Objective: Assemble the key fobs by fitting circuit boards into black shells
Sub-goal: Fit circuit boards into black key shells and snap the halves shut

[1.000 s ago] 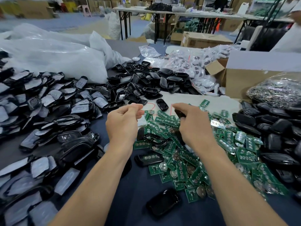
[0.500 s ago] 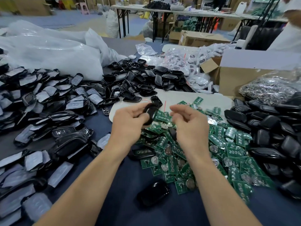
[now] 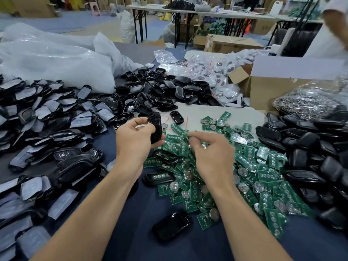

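Note:
My left hand [image 3: 134, 142] grips a black shell [image 3: 156, 129] upright above the dark table. Just to its right, my right hand [image 3: 212, 155] hovers low over a heap of green circuit boards [image 3: 263, 176], its fingertips curled and pinching one board at the heap's top edge. A shell with a board in it [image 3: 158, 178] lies under my left wrist. Another glossy black shell [image 3: 171, 226] lies between my forearms.
Open black shells [image 3: 165, 91] are piled at the back, closed black shells [image 3: 310, 147] on the right, and film-wrapped fobs [image 3: 47, 119] on the left. Behind stand white plastic bags [image 3: 56, 61], a cardboard box [image 3: 273, 87] and a bag of metal rings [image 3: 308, 100]. A person [image 3: 335, 21] stands far right.
The black shell passed from my right hand to my left hand, which now holds it upright. My right hand dropped onto the circuit boards and closed its fingertips on one.

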